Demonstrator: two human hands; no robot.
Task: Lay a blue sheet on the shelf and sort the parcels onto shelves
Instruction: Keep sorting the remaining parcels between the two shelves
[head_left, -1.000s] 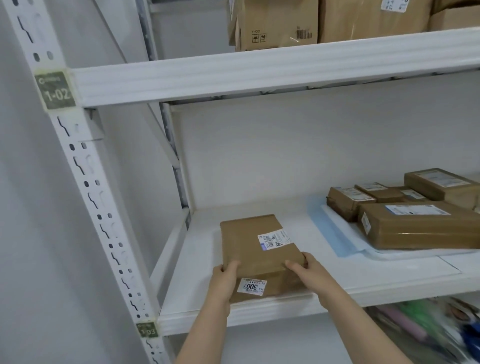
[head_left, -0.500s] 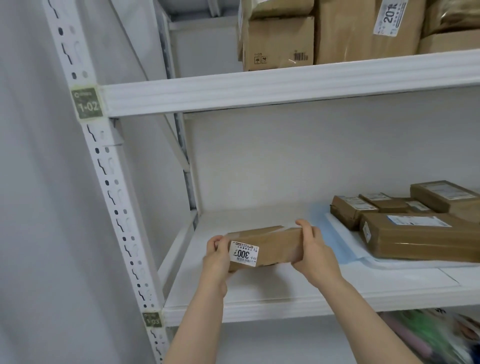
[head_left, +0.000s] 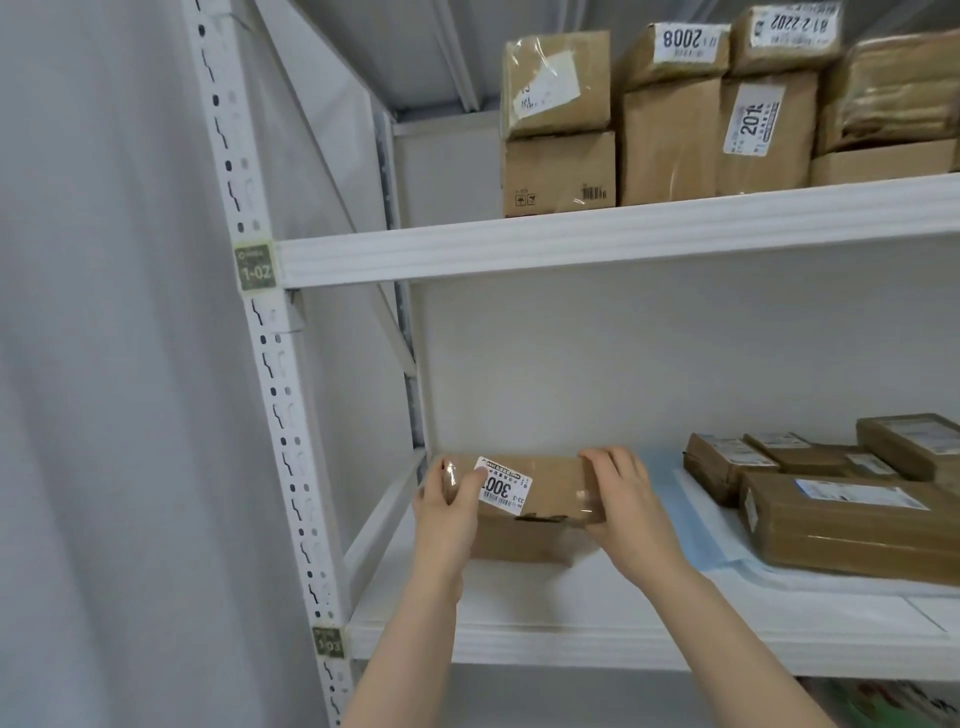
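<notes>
Both hands grip one brown parcel by its ends: the left hand wraps the left end with its thumb on the white "300" label, and the right hand curls over the right end. The parcel stands on its long edge at the left of the lower shelf; I cannot tell whether it rests there. Just right of it lies the blue sheet, carrying flat parcels. Beyond and above, the upper shelf holds taller boxes.
</notes>
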